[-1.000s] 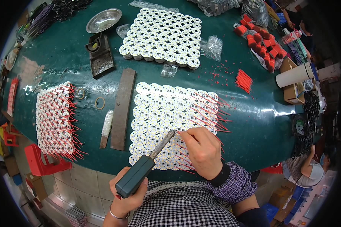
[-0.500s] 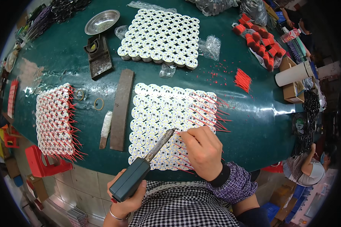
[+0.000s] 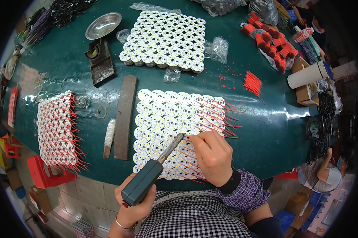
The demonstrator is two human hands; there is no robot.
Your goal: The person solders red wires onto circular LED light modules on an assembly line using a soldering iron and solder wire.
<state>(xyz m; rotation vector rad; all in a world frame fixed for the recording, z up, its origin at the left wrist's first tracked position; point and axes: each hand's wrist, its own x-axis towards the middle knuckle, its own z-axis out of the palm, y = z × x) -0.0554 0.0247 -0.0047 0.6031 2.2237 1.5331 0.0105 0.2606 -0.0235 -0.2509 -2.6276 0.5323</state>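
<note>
The left hand (image 3: 133, 200) is wrapped around a soldering iron (image 3: 143, 182), its tip just beside the right hand (image 3: 211, 156), whose fingertips pinch together, apparently on a red wire (image 3: 188, 137). Below both lie white disc boards (image 3: 167, 123). Poses have barely changed, so work stays there.

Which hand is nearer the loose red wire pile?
Right. The right hand is below and left of the pile in view; the left hand is farther off, lower left, holding the iron.
</note>
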